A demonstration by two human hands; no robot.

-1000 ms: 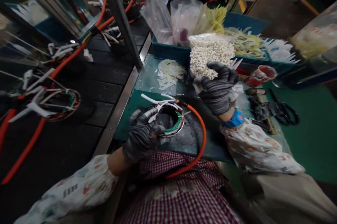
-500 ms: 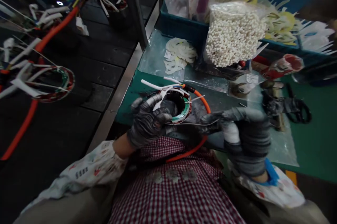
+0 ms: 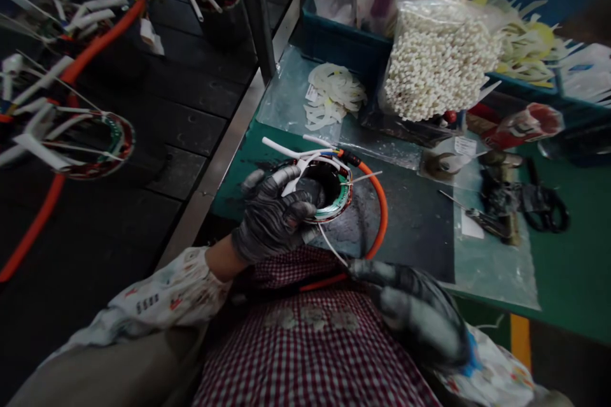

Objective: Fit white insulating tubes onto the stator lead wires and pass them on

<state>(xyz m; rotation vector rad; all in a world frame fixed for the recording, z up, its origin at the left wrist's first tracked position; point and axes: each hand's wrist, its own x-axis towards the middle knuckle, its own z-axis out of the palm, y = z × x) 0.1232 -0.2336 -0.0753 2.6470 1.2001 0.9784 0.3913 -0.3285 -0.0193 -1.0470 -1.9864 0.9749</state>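
My left hand [image 3: 274, 219], in a dark grey glove, is closed around a ring-shaped wound coil [image 3: 329, 187] with white sleeves and an orange cable [image 3: 377, 216] coming off it. The coil sits at the near edge of the green mat [image 3: 405, 222]. My right hand [image 3: 405, 311], also gloved, is low near my lap with its fingers pinched on a thin white strand [image 3: 331, 248] that runs up to the coil.
A clear bag of small white pieces [image 3: 439, 57] leans on blue bins [image 3: 344, 44] at the back. White loops [image 3: 334, 95] lie on plastic sheet. Pliers and scissors [image 3: 520, 203] lie at right. Another coil [image 3: 95, 146] with orange cable rests on the dark conveyor at left.
My right hand left the bag of white pieces, came down past the coil and now pulls a thin white strand toward my lap. My left hand stays on the coil.
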